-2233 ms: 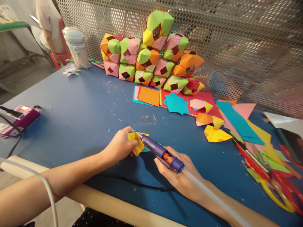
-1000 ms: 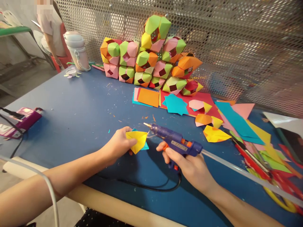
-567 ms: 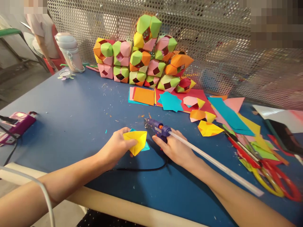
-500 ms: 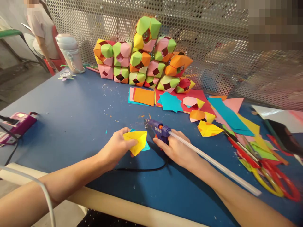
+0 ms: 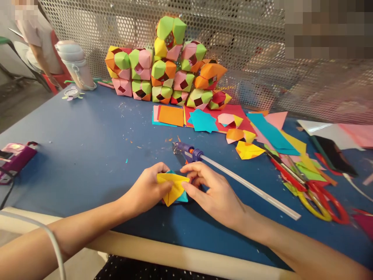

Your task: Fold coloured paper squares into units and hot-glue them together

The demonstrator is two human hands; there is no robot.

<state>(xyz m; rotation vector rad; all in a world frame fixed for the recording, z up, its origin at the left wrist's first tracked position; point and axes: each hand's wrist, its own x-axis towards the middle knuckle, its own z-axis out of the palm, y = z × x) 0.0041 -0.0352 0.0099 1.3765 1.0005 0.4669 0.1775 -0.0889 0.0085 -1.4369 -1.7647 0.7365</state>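
My left hand (image 5: pixel 148 186) is closed on a folded yellow and blue paper piece (image 5: pixel 175 188), its thumb pressed over the yellow face. At that piece's right edge, my right hand (image 5: pixel 214 190) has its thumb and curled fingers around the corner, and the thumb touches the yellow paper. Just beyond the hands, a blue hot glue gun (image 5: pixel 186 151) rests on the table. Its long clear glue stick (image 5: pixel 250 187) reaches out to the right. Part of the blue paper is hidden behind the yellow.
Stacked folded-paper balls (image 5: pixel 163 72) stand against the perforated metal screen. Coloured paper sheets (image 5: pixel 171 116), red and yellow scissors (image 5: pixel 326 206) and a phone (image 5: pixel 332 154) lie to the right. A purple box with cables (image 5: pixel 17 161) is at left; a tumbler (image 5: pixel 74 64) stands behind. A person (image 5: pixel 40 46) sits far left.
My right hand has let go of the glue gun, now lying on the table, and has moved to the folded paper. The view has shifted slightly right.
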